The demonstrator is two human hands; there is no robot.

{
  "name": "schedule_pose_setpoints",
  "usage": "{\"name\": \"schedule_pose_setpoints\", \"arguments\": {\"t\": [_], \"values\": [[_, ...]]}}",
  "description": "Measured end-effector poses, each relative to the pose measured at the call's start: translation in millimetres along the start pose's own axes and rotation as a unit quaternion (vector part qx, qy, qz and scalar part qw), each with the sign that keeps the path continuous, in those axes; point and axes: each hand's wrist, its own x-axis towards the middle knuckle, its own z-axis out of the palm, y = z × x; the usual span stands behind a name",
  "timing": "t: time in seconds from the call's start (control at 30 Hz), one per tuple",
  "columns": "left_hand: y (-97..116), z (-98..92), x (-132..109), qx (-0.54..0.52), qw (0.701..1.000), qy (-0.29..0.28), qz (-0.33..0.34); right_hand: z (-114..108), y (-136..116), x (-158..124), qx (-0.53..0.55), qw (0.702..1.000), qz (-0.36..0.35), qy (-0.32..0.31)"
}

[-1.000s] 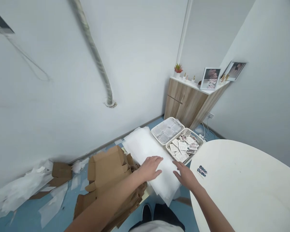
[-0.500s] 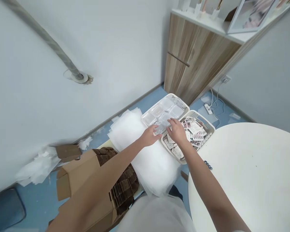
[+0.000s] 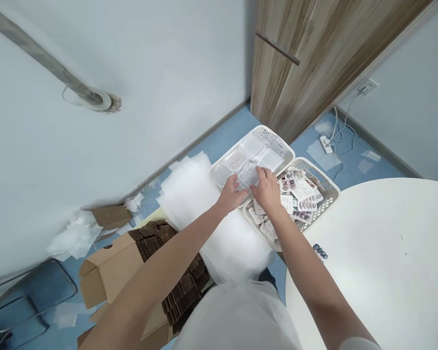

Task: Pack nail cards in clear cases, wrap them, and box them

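Flat clear plastic boxes lie in rows in a white basket (image 3: 219, 167). My left hand (image 3: 232, 195) is at the basket's near end, thumb and fingers curved round the left edge of a clear plastic box (image 3: 245, 181). From the other side my right hand (image 3: 267, 189) grips the same box, its fingers bent over the box's right part. The box's near edge is partly hidden by my hands. Beside my right wrist, a second white basket (image 3: 330, 192) holds a heap of press-on nail sets (image 3: 306, 201) on printed cards.
White plastic sheets (image 3: 186, 189) lie under my forearms. An opened cardboard carton (image 3: 117, 262) with brown folded pieces (image 3: 186, 287) stands at left. A round white table (image 3: 379, 253) is at right, with a dark nail set (image 3: 319, 251) near its edge. A wooden cabinet (image 3: 295, 63) stands behind.
The view has tilted down and come closer to the baskets. Both hands stay at the near end of the box basket, with only slight finger movement.
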Motion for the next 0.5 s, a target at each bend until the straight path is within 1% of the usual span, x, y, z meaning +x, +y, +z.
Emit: {"name": "schedule_pose_setpoints", "arguments": {"t": [0.1, 0.2, 0.3, 0.4, 0.5], "values": [[-2.0, -0.1, 3.9, -0.016, 1.0, 0.0, -0.012, 1.8, 2.7, 2.5, 0.013, 1.0, 0.007, 0.001], [-6.3, -0.7, 7.8, -0.035, 0.999, 0.004, -0.011, 2.1, 4.2, 4.3, 0.027, 1.0, 0.011, 0.002], [-7.4, -0.8, 8.2, -0.055, 0.998, 0.011, -0.006, -0.8, 3.6, 4.0, 0.043, 0.999, 0.029, -0.002], [-3.0, -0.9, 1.5, -0.073, 0.997, 0.021, 0.02, -6.4, 1.3, 0.0, 0.078, 0.996, 0.05, 0.003], [2.9, -2.5, -12.3, -0.07, 0.995, 0.035, 0.055, -14.0, -2.8, -9.0, 0.114, 0.992, 0.06, 0.014]]}}
